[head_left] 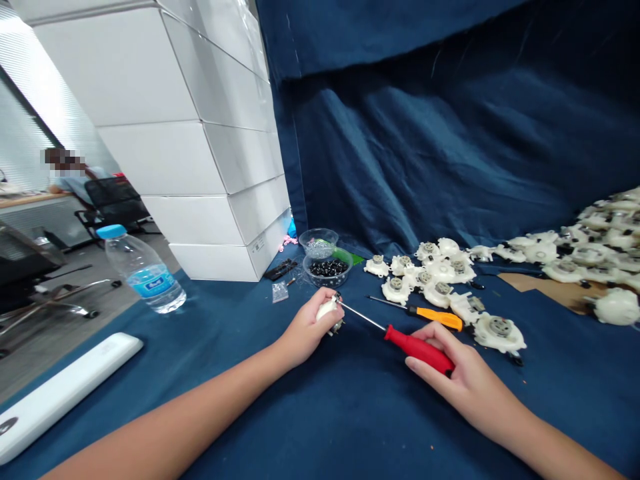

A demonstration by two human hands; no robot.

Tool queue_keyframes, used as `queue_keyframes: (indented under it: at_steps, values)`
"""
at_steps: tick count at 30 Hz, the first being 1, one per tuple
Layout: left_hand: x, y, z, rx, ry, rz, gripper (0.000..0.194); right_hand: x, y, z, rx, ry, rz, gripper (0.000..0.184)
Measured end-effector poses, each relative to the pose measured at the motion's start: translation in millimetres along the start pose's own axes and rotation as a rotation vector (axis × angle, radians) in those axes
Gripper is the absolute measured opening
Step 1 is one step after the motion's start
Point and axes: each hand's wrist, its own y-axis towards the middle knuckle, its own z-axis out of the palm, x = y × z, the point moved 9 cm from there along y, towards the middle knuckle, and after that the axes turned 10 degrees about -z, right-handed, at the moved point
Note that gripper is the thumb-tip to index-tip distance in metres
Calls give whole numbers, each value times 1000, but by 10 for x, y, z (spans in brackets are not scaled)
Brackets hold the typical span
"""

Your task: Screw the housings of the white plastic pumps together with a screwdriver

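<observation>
Your bare forearms (200, 415) stretch over the blue worktop (320, 433); your left hand (311, 323) pinches a small off-white part (327, 309), and your right hand (457, 373) wraps the red screwdriver (420, 351), its tip at that part. Beyond it, you have an orange screwdriver (439, 318) and a bowl of black pieces (327, 281)

The red screwdriver (419, 350) slants in the right hand (453, 363), its thin shaft reaching toward the small off-white part (327, 309) pinched in the left hand's (309, 323) fingers.
</observation>
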Motion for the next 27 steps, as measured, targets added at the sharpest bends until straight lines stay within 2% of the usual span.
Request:
queue_keyframes:
  at_steps: [16,23,27]
  values:
    - [-27,-5,3,-2,-1,-2,26,-81,-13,61,21,85,50,31]
    - [-2,-2,-1,2,-19,-10,28,-71,18,-20,-21,6,-6,35]
    - [0,-17,23,18,-5,-28,29,-152,32,0,8,-56,6,45]
